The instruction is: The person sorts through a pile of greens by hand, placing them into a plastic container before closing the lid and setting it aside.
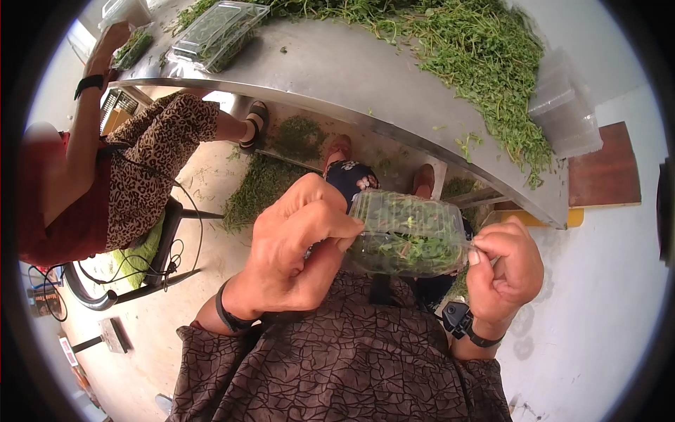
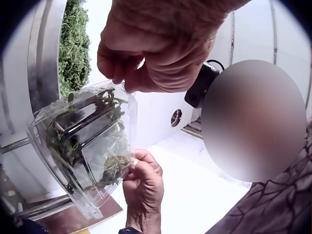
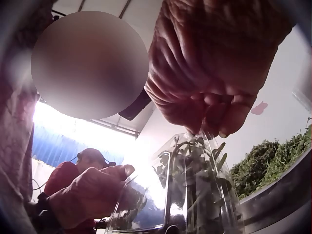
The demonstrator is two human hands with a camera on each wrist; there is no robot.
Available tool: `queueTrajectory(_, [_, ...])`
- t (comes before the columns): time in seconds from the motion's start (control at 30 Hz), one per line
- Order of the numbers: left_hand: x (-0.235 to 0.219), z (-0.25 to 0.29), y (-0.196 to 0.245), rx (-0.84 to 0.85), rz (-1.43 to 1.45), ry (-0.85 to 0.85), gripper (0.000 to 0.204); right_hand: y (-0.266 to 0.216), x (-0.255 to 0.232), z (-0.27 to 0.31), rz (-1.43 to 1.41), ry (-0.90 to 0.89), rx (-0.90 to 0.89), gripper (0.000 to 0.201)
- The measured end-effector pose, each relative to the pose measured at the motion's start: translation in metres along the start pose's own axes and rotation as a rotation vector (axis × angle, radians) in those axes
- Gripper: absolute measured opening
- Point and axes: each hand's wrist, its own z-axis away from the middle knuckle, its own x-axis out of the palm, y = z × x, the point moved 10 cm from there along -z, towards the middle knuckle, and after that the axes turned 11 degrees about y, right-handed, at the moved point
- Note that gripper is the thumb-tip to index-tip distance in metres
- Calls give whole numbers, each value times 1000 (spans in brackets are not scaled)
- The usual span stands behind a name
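Observation:
Held up over the lap is a clear plastic clamshell box (image 1: 411, 235) filled with green leafy sprigs, its lid lying over them. The left hand (image 1: 299, 243) pinches the box's left edge between thumb and fingers. At the opposite edge the right hand (image 1: 506, 267) pinches the rim between thumb and curled forefinger. In the left wrist view the box (image 2: 90, 141) is tilted, with leaves pressed against the plastic. From the right wrist view the sprigs show through the box wall (image 3: 195, 195), below the right hand (image 3: 204, 97).
A metal table (image 1: 316, 63) curves ahead, bearing a large heap of greens (image 1: 478, 63). Stacked empty boxes (image 1: 566, 105) stand at its right end; a filled clamshell (image 1: 218, 35) sits on the left. Another person (image 1: 77, 169) sits at left. Cut greens (image 1: 260, 190) lie on the floor.

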Motion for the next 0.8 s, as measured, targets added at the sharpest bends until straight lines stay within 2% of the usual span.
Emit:
queueTrajectory(0.17, [4,-4,-10,19,-4,49,29,4,-2,1,-33,16,23,27])
queueTrajectory(0.27, [11,-1,-21,6,51,35,28,11,-3,3,-44,44,103,25])
queueTrajectory(0.33, [14,9,-55,-389,356,108,28,18,-3,7,-85,63,185,22])
queueTrajectory(0.37, [16,10,-58,-374,384,67,30,17,-3,8,-82,67,179,22])
queueTrajectory(0.4, [16,8,-56,-368,386,67,30,25,-4,11,-94,83,269,18])
queueTrajectory(0.43, [17,8,-57,-427,468,85,30,32,-5,15,-107,99,359,15])
queueTrajectory(0.47, [18,8,-59,-485,550,103,30,32,-5,16,-108,102,355,15])
queueTrajectory(0.53, [19,10,-63,-503,571,110,32,50,-8,26,-204,167,568,9])
queueTrajectory(0.6, [18,11,-63,-520,596,113,34,55,-11,28,-234,194,615,8])
queueTrajectory(0.67, [21,19,-70,-640,555,65,39,61,-12,31,-266,216,662,7])
queueTrajectory(0.8, [21,23,-69,-623,521,81,49,71,-13,33,-405,314,730,9])
